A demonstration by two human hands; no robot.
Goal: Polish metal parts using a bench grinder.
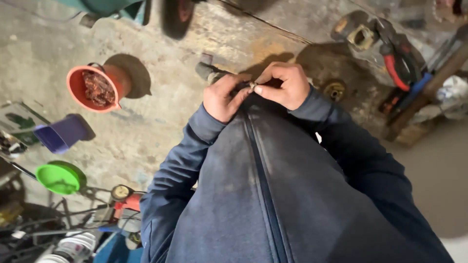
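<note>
So both hands are up in front of the dark blue zip-up sweatshirt (pixel 273 195), pinched together on 1 small brass-coloured metal fitting (pixel 253 86). Left hand (pixel 225 97) is curled nearly closed with its fingertips on the piece, right hand (pixel 283 85) grips it between thumb and forefinger. Looks mid-job to me, still being fiddled with. The orange plastic cup of rusty bits (pixel 92 87) sits well off from the fitting, untouched on the concrete floor (pixel 161 97).

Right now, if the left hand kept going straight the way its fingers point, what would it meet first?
The left hand points across at the right hand, almost fingertip to fingertip. First in line is the small metal piece pinched between them, then the right hand's fingers. Depth looks about level, though that is hard to judge.
</note>
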